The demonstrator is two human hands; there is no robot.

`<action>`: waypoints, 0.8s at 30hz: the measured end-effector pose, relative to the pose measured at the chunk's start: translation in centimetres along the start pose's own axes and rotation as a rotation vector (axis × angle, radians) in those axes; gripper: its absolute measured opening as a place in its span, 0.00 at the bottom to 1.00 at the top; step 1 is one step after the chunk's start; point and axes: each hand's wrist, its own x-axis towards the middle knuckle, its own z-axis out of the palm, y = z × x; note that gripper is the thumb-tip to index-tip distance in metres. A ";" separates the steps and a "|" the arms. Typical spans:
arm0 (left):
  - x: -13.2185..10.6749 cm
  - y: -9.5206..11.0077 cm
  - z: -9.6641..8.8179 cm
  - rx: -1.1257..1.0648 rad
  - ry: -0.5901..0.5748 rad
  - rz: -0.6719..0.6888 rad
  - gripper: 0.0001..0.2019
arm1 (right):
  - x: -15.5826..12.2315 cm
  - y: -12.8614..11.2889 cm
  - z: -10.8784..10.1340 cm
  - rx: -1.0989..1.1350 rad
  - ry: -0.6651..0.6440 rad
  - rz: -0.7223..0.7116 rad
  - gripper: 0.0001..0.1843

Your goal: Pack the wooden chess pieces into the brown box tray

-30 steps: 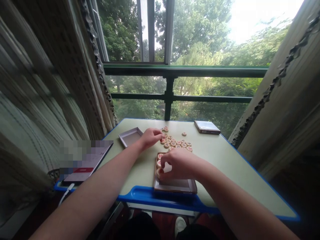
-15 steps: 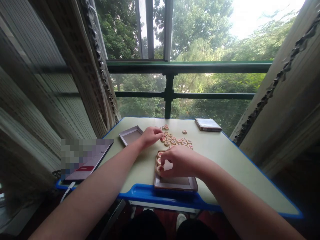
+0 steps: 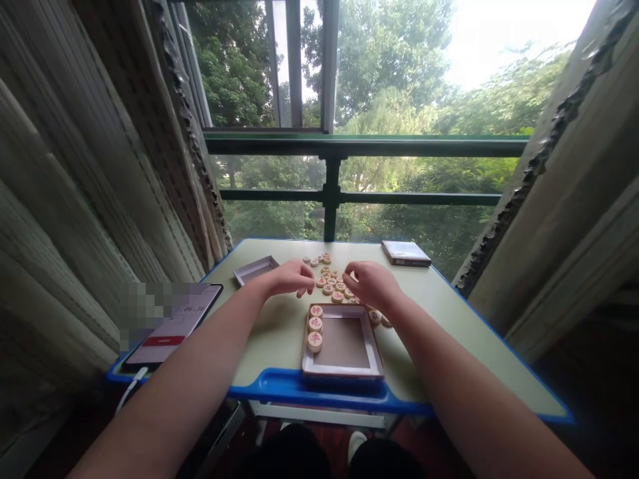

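Observation:
An open shallow wooden box (image 3: 370, 346) lies at the near edge of the table. Three round wooden chess pieces (image 3: 314, 325) with red characters stand in a column along its left wall. Beyond the box lies a loose pile of chess pieces (image 3: 331, 285). My left hand (image 3: 288, 278) rests at the pile's left edge with its fingers curled down. My right hand (image 3: 372, 285) hovers over the pile's right side, its fingers bent towards the pieces. What either hand holds is hidden.
A box lid (image 3: 255, 269) lies at the far left of the green table (image 3: 449, 313). A flat closed box (image 3: 405, 253) sits at the far right. A phone (image 3: 170, 326) with a cable lies on the left corner. Curtains hang on both sides, with a window railing behind.
My right hand has left the box's left column and moved forward to the pile. The third piece now shows in the box. My left hand has hardly moved.

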 end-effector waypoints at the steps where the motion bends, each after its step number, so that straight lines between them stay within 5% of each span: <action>1: -0.1 0.0 0.0 -0.003 -0.022 -0.011 0.06 | 0.0 0.2 0.0 0.015 -0.032 -0.005 0.14; 8: 0.0 -0.4 0.3 -0.024 -0.095 -0.049 0.06 | -0.6 -0.1 -0.8 0.223 -0.421 -0.187 0.13; 24: 0.9 -1.6 0.9 -0.013 -0.013 -0.042 0.16 | 0.4 0.6 1.5 0.227 -0.306 -0.171 0.09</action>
